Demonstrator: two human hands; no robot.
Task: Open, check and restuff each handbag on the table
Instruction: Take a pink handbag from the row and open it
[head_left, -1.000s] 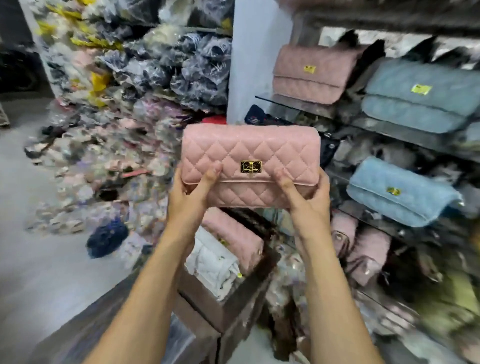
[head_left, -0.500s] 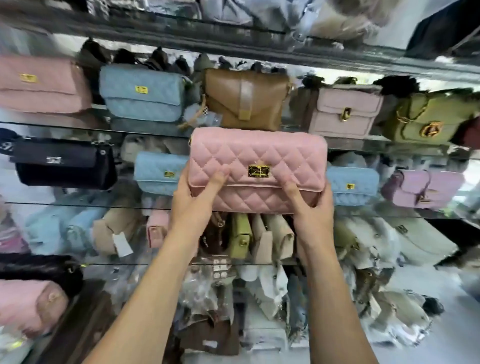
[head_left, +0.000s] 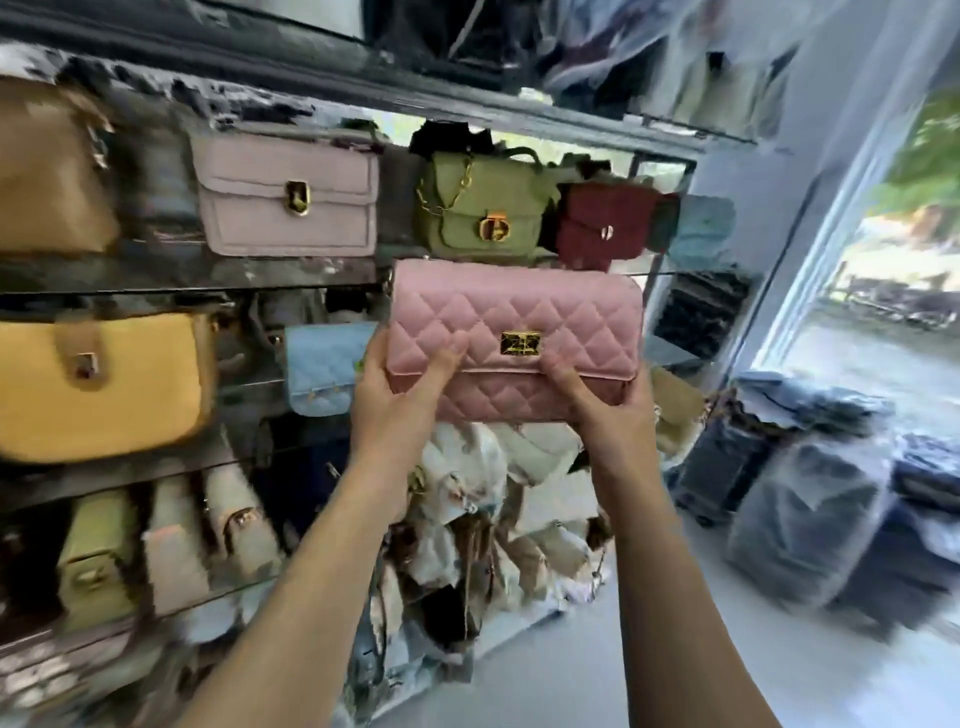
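Up in front of the glass shelves (head_left: 291, 275), a pink quilted handbag (head_left: 514, 312) is held level, flap closed over its gold clasp (head_left: 521, 343). Left hand (head_left: 400, 400) grips its lower left corner, thumb across the front; right hand (head_left: 608, 410) grips the lower right likewise. Behind, blurred, sit what look like a beige bag (head_left: 288, 195) and a green bag (head_left: 480, 205).

The left hand (head_left: 400, 400) and right hand (head_left: 608, 410) cover the lower corners of the pink bag (head_left: 514, 312), and their fingers behind it are out of sight. The brown bag (head_left: 47, 166) and yellow bag (head_left: 98, 384) are cut by the left edge and smeared. The clasp (head_left: 521, 343) perhaps bears a mark, too blurred to read
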